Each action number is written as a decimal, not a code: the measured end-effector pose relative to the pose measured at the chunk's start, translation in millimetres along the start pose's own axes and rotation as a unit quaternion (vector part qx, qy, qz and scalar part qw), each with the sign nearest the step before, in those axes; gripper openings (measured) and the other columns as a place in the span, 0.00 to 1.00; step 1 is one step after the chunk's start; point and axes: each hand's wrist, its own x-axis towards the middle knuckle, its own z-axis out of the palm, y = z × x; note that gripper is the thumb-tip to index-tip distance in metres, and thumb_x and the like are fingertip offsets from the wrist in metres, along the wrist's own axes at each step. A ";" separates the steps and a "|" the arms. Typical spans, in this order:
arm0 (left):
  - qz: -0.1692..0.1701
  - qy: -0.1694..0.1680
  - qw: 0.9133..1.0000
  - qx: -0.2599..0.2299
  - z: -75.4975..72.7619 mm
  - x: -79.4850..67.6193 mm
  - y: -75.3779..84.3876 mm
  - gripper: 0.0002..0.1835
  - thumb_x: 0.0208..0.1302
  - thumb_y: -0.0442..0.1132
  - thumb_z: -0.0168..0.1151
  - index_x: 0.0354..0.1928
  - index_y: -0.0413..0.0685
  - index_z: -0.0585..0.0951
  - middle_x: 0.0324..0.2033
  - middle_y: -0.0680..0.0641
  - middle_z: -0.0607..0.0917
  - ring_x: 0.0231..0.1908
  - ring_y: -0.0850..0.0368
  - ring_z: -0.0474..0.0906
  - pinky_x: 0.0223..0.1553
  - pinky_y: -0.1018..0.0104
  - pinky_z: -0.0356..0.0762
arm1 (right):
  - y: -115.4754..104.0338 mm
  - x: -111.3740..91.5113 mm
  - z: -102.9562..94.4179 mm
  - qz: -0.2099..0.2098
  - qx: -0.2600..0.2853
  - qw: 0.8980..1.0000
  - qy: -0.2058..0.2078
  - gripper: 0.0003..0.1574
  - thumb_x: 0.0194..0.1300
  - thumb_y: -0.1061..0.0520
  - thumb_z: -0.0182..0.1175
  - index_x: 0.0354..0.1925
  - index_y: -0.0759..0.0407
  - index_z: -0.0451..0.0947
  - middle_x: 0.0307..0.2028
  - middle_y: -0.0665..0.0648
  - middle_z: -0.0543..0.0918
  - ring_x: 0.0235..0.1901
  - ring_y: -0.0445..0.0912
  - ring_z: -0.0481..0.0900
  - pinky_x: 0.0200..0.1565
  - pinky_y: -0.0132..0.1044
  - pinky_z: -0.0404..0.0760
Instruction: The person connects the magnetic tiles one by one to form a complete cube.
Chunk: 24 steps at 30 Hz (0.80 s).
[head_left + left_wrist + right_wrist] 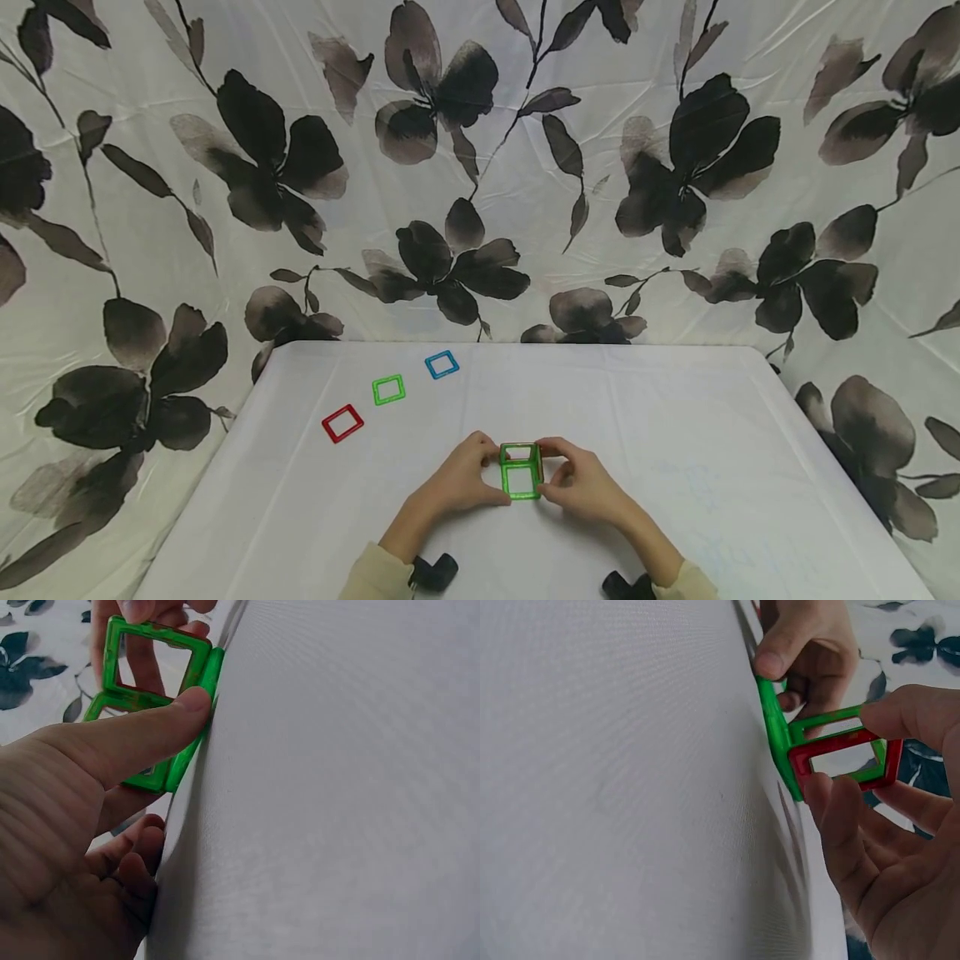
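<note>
In the head view, both hands hold a small structure of square magnetic tile frames near the table's front. A green tile (776, 724) lies flat on the cloth, and another green tile (112, 656) stands up from it. At its right side stands a red tile (836, 742). My left hand (465, 475) grips the green tiles from the left, its thumb along the flat one. From the right, my right hand (588, 483) pinches the red tile between thumb and fingers. Parts of the structure are hidden behind my left thumb in the left wrist view.
Further back on the white-covered table (675, 417) lie three loose tile frames: red (336, 414), green (375, 393) and blue (446, 373). A floral curtain (570, 208) hangs behind the table. Black wrist straps (437, 573) show at both sleeves.
</note>
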 end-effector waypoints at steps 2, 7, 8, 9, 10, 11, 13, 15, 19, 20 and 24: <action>-0.002 0.001 1.000 0.000 -0.1 0.6 0.1 0.37 0.41 0.50 0.82 0.54 0.39 0.80 0.41 0.55 0.71 0.40 0.60 0.68 0.41 0.67 0.70 | -4.7 -0.5 -1.1 0.000 0.008 1.000 -0.001 0.37 0.55 0.66 0.69 0.62 0.61 0.69 0.56 0.63 0.77 0.28 0.43 0.80 0.31 0.34 0.79; -0.008 0.002 1.000 0.003 -0.1 1.0 1.0 0.38 0.41 0.51 0.82 0.54 0.39 0.80 0.41 0.55 0.71 0.41 0.60 0.68 0.42 0.66 0.71 | -4.2 -0.1 -2.4 0.003 0.020 1.000 -0.014 0.38 0.56 0.67 0.68 0.64 0.61 0.68 0.60 0.66 0.73 0.32 0.46 0.81 0.28 0.36 0.81; -0.009 0.002 1.000 0.003 0.0 1.0 1.0 0.38 0.41 0.51 0.81 0.54 0.39 0.80 0.41 0.55 0.71 0.41 0.60 0.68 0.42 0.66 0.71 | 0.2 0.5 -2.2 0.003 0.021 1.000 -0.017 0.38 0.56 0.66 0.68 0.64 0.60 0.67 0.61 0.65 0.73 0.34 0.45 0.81 0.29 0.36 0.81; -0.010 0.002 1.000 0.002 0.0 1.1 1.1 0.38 0.41 0.51 0.81 0.54 0.39 0.80 0.41 0.55 0.71 0.41 0.60 0.68 0.43 0.66 0.71 | 1.7 0.8 -2.1 0.002 0.022 1.000 -0.020 0.39 0.57 0.66 0.68 0.65 0.60 0.67 0.61 0.65 0.73 0.35 0.46 0.81 0.29 0.36 0.81; -0.011 0.001 1.000 0.000 0.1 1.3 1.0 0.38 0.42 0.51 0.81 0.54 0.39 0.80 0.41 0.55 0.71 0.41 0.60 0.68 0.43 0.66 0.71 | 2.6 0.9 -2.3 0.002 0.024 0.999 -0.022 0.39 0.57 0.66 0.68 0.65 0.60 0.66 0.61 0.65 0.73 0.35 0.46 0.81 0.30 0.36 0.81; -0.012 0.000 1.000 -0.002 0.2 1.4 0.9 0.37 0.42 0.51 0.81 0.54 0.39 0.80 0.41 0.55 0.71 0.41 0.60 0.68 0.43 0.66 0.71 | 3.2 1.0 -2.5 0.000 0.025 0.999 -0.024 0.40 0.57 0.66 0.68 0.65 0.61 0.66 0.61 0.65 0.73 0.36 0.46 0.81 0.32 0.36 0.81; -0.012 -0.001 1.000 -0.005 0.5 1.6 0.4 0.37 0.42 0.50 0.81 0.54 0.39 0.80 0.41 0.55 0.71 0.41 0.60 0.68 0.43 0.65 0.71 | 3.4 1.3 -2.9 -0.003 0.026 0.999 -0.026 0.40 0.56 0.66 0.68 0.66 0.61 0.65 0.61 0.64 0.73 0.37 0.46 0.81 0.34 0.35 0.81; -0.011 -0.001 1.000 -0.007 0.4 1.3 0.1 0.36 0.42 0.50 0.81 0.54 0.40 0.81 0.41 0.56 0.71 0.41 0.60 0.69 0.44 0.65 0.71 | 3.3 1.6 -3.5 -0.004 0.028 0.999 -0.027 0.41 0.56 0.65 0.69 0.66 0.62 0.65 0.60 0.63 0.73 0.38 0.46 0.82 0.34 0.35 0.80; -0.007 -0.002 1.000 -0.005 -0.5 1.2 -1.6 0.36 0.43 0.49 0.81 0.54 0.40 0.80 0.41 0.56 0.71 0.41 0.61 0.69 0.44 0.65 0.71 | 3.9 2.7 -4.2 -0.006 0.034 0.999 -0.028 0.41 0.56 0.63 0.70 0.66 0.61 0.66 0.60 0.63 0.74 0.39 0.48 0.82 0.33 0.36 0.81; -0.006 -0.003 1.000 -0.006 -1.1 1.2 -1.6 0.36 0.43 0.49 0.81 0.55 0.40 0.80 0.41 0.55 0.71 0.41 0.60 0.69 0.43 0.65 0.71 | 4.1 3.0 -4.4 -0.007 0.032 0.999 -0.028 0.41 0.56 0.63 0.70 0.66 0.60 0.66 0.60 0.63 0.74 0.39 0.49 0.82 0.34 0.37 0.81; -0.005 -0.013 1.000 -0.025 -8.4 1.6 -0.7 0.35 0.48 0.48 0.78 0.58 0.39 0.78 0.42 0.54 0.73 0.41 0.59 0.70 0.42 0.66 0.71 | 4.4 3.8 -5.6 -0.010 0.025 0.999 -0.024 0.40 0.56 0.61 0.71 0.65 0.59 0.67 0.58 0.63 0.76 0.39 0.49 0.83 0.35 0.37 0.81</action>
